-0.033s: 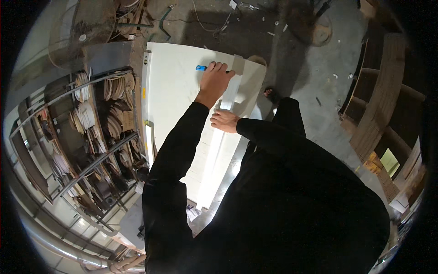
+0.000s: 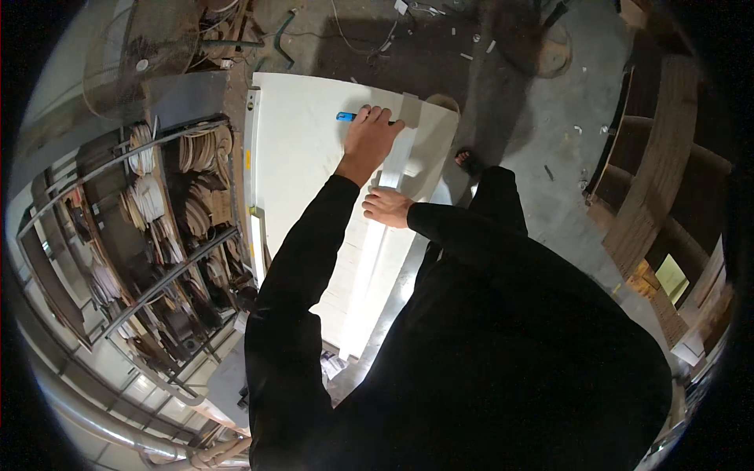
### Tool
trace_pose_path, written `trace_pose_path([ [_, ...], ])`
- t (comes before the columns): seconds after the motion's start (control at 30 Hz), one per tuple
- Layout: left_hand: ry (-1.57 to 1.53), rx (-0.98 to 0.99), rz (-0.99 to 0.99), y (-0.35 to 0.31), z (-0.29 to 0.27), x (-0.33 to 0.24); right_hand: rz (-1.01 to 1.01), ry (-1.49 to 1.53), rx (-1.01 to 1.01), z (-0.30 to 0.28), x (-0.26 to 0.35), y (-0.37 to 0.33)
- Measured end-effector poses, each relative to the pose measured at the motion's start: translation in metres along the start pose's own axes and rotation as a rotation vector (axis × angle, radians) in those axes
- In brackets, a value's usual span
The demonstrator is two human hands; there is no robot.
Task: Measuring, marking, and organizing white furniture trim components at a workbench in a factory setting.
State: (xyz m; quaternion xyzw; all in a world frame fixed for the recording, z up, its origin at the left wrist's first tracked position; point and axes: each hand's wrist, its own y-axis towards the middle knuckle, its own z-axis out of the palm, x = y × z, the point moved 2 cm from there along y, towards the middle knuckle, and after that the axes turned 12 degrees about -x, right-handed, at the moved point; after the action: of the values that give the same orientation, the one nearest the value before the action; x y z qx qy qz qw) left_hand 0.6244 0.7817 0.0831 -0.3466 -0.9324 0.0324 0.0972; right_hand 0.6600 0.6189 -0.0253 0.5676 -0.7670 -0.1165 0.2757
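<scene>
A large white panel lies in front of me. Along its right part runs a long pale straight strip, bright with glare at its near end. My left hand is closed near the far end of the strip, around a small blue-handled tool that looks like a utility knife. The tool's blue end sticks out to the left; the rest is hidden by my fingers. Nearer to me, my right hand lies across the strip, fingers curled over its left edge and gripping it against the panel.
A long level-like bar lies along the panel's left edge. Beyond it stands a metal rack filled with coiled edging strips. Scraps and a cable lie on the far floor. Wooden shelving stands at the right.
</scene>
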Motion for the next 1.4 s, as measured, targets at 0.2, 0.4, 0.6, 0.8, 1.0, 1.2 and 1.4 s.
trace_pose_path([
  [0.2, 0.004, 0.011, 0.01, -0.001, 0.0, 0.002, 0.013, 0.007, 0.009, 0.002, 0.001, -0.001],
  [0.4, 0.039, -0.077, 0.062, -0.001, 0.002, 0.003, -0.018, -0.024, 0.087, 0.004, 0.0, -0.001],
  [0.6, 0.052, -0.08, 0.11, 0.002, 0.006, 0.001, -0.009, 0.018, 0.106, -0.005, 0.0, 0.001],
  [0.8, 0.139, -0.064, 0.223, 0.007, 0.008, 0.003, -0.022, -0.011, 0.077, -0.002, -0.001, 0.001],
  [1.0, 0.186, 0.008, 0.032, -0.004, 0.013, 0.063, 0.008, 0.021, 0.126, -0.002, 0.0, 0.004],
  [1.2, 0.301, -0.107, -0.251, -0.069, -0.024, 0.113, -0.019, 0.088, 0.131, -0.018, 0.001, 0.012],
  [1.4, 0.034, -0.135, -0.783, -0.183, 0.047, 0.049, -0.009, 0.113, 0.208, 0.001, -0.002, 0.003],
])
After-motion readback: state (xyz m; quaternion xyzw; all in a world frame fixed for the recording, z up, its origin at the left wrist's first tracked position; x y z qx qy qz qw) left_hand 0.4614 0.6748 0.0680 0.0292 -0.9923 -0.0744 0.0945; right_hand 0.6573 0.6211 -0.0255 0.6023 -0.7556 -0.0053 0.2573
